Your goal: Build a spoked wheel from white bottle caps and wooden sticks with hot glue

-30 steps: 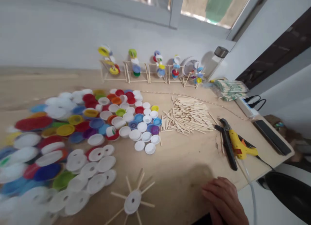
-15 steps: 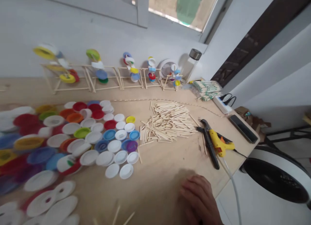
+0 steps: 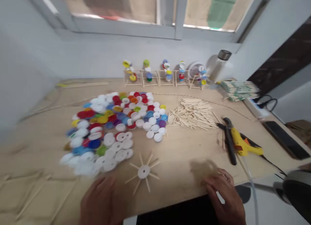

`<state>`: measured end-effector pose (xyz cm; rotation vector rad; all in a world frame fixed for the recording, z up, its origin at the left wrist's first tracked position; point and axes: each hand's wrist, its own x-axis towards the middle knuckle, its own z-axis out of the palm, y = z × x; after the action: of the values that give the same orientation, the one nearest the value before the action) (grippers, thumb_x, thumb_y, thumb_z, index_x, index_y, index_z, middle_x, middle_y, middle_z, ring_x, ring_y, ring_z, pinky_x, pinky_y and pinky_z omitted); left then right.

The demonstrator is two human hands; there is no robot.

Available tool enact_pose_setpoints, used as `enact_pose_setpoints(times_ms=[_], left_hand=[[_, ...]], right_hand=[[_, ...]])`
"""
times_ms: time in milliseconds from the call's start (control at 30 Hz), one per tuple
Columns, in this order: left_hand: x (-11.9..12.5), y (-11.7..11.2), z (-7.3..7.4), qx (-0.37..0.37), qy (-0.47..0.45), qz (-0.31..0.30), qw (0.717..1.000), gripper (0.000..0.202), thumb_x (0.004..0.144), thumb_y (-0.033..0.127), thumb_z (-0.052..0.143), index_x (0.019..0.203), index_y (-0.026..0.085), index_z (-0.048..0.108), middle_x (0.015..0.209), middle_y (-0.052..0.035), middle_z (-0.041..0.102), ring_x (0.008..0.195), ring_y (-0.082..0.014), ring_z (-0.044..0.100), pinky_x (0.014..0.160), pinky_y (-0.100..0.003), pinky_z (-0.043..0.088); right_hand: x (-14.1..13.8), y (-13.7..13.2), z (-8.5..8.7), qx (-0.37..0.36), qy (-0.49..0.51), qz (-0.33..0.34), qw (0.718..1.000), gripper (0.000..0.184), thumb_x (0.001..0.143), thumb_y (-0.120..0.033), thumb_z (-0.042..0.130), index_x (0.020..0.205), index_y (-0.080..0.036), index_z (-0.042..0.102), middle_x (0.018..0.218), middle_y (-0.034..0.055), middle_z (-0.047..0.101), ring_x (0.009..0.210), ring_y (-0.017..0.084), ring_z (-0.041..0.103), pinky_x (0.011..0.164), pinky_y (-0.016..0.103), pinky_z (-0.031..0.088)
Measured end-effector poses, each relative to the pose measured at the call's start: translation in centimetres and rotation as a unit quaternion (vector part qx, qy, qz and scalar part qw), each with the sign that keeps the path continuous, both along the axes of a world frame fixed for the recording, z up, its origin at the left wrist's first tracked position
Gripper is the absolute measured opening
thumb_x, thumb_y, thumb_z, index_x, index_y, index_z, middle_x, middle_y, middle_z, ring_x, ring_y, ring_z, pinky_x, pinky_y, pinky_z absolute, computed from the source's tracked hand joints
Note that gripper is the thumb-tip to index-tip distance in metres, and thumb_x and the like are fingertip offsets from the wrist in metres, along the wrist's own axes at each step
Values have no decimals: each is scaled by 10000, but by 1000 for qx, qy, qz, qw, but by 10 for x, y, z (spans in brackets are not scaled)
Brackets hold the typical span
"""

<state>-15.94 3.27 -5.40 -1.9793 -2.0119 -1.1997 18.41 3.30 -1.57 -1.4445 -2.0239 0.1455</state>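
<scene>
My right hand [image 3: 224, 194] rests palm down on the front edge of the wooden table [image 3: 179, 153], fingers spread, holding nothing. My left hand [image 3: 103, 202] lies on the table at the lower left, blurred, fingers down and apparently flat. Between my hands lies a white cap with wooden sticks radiating from it [image 3: 144, 171]. A wide heap of coloured and white bottle caps [image 3: 114, 124] covers the table's middle. A pile of short wooden sticks [image 3: 193, 113] lies to its right.
A yellow glue gun [image 3: 239, 144] and black pliers [image 3: 228, 139] lie at the right. Several stick-and-cap models [image 3: 165, 72], a small white fan [image 3: 195, 69] and a bottle [image 3: 217, 66] line the wall. A black phone [image 3: 284, 139] and power strip [image 3: 255, 108] sit far right.
The view pulled back and swung left, so the whole cap heap and the spoked cap show again. My left hand has come into view on the table. My right hand stays at the table edge.
</scene>
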Motion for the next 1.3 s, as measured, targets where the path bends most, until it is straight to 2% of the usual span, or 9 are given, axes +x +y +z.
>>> enact_pose_setpoints(times_ms=[67,100,133,233,367,600,833,1133,1300], left_hand=[[17,-4,9,10,44,13,999,228,883,221,431,1033,164,593,917,-116,650,996,-286,573,867,-491,468],[25,-6,13,10,82,-31,996,234,876,211,441,1056,162,584,912,-112,649,957,-269,584,831,-451,483],[31,-8,17,20,96,-41,994,230,872,208,455,1057,156,580,907,-111,647,936,-259,589,820,-429,485],[43,-11,22,-1,71,9,997,202,873,183,480,1045,144,577,933,-117,641,938,-243,586,856,-416,470],[44,-8,22,-6,62,23,998,219,887,241,490,1061,148,586,950,-107,645,922,-230,594,851,-395,467],[40,7,27,-38,57,-20,997,193,890,300,491,926,201,653,822,-32,685,769,-171,637,710,-304,470],[61,12,35,-42,1,-14,999,215,879,314,497,791,223,671,720,-7,685,707,-169,628,702,-315,446],[75,18,22,-4,-53,-19,998,123,848,290,553,826,234,661,780,1,693,775,-173,635,770,-325,453],[90,30,29,21,-61,-28,998,144,848,259,527,811,235,664,764,0,693,764,-174,639,742,-326,458]], right_hand=[[3,-1,-7,11,14,-15,1000,183,889,-236,523,1053,-218,602,929,65,705,905,258,654,908,467,426],[4,-1,-10,17,22,-19,999,204,893,-242,513,1076,-210,594,971,78,701,952,271,641,900,467,434],[4,-1,-12,19,29,-20,999,217,893,-244,507,1090,-205,589,997,85,697,980,278,629,899,470,438],[2,0,-14,4,51,-1,999,220,891,-230,497,1089,-215,591,1007,78,692,1000,274,615,906,472,441],[-4,3,-11,-35,83,30,995,211,893,-206,498,1078,-242,593,983,57,688,978,248,620,861,431,476],[-12,4,-8,-50,126,40,990,189,884,-213,518,1037,-256,622,943,39,699,929,220,644,798,359,523],[-20,11,-11,-39,147,47,987,148,867,-253,557,951,-248,679,875,43,723,857,217,676,769,335,545],[-22,23,-12,-33,148,71,986,160,879,-243,542,926,-230,694,824,51,722,784,204,677,714,316,553],[-19,27,-17,-26,144,76,986,148,869,-252,556,874,-222,701,796,51,725,753,203,681,691,301,560]])
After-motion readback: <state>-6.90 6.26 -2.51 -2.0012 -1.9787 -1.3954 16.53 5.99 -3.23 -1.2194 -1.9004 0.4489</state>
